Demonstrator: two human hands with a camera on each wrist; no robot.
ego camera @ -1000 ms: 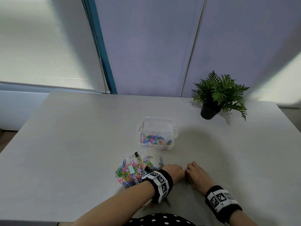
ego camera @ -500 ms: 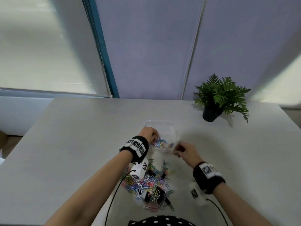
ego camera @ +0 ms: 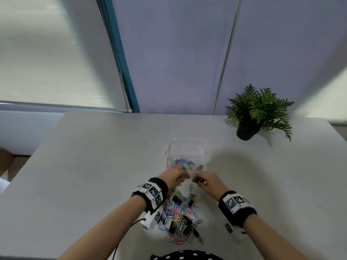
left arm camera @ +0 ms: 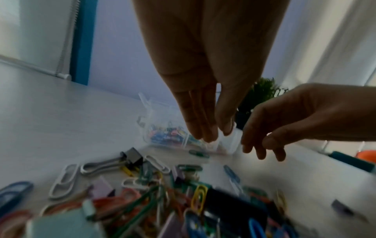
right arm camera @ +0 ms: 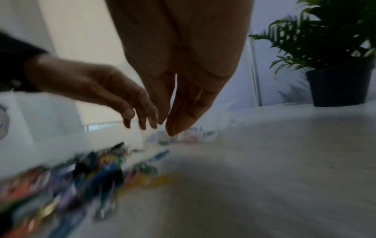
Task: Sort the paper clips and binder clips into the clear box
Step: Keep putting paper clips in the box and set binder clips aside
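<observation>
The clear box (ego camera: 186, 147) stands mid-table with coloured paper clips (ego camera: 181, 163) in its near compartment; the far part looks bare. A mixed pile of paper clips and black binder clips (ego camera: 178, 212) lies between the box and me. My left hand (ego camera: 173, 178) and right hand (ego camera: 205, 182) hover side by side just before the box's near wall, above the pile's far edge. In the left wrist view the left hand (left arm camera: 215, 136) has straight fingers pointing down, thumb close, nothing seen between them. The right hand (right arm camera: 165, 128) looks alike and holds nothing visible. A black binder clip (left arm camera: 133, 155) lies at the pile's edge.
A potted fern (ego camera: 259, 109) in a black pot stands at the table's far right. The grey table (ego camera: 93, 166) stretches wide to the left and right of the box. A window blind and a wall lie behind. The right wrist view is blurred.
A second ago both hands were low at the pile. Half a second ago they were at the box, the left over it. Now both have drawn back to its near wall.
</observation>
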